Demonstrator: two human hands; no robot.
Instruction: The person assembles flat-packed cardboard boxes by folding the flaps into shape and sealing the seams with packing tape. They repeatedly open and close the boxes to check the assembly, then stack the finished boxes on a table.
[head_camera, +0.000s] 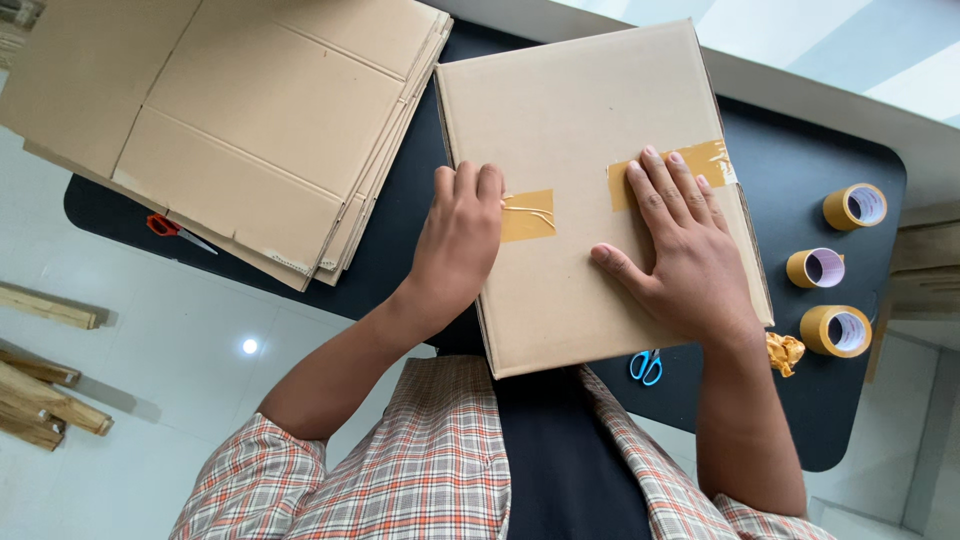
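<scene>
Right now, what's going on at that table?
A person in a plaid shirt presses both hands on a cardboard box lying on the black table. The left hand is curled at the box's edge over one brown tape strip; the right hand lies flat, fingers on a second tape strip. Three tape rolls, blue scissors and a stack of flat cartons lie around.

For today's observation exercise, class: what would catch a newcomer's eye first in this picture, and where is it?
First comes the brown cardboard box in the middle of the black table, with both hands pressed flat on its strip of tan tape: the left hand at the box's left edge, the right hand further right. A stack of flattened cartons fills the upper left, and three tape rolls line the table's right side.
</scene>
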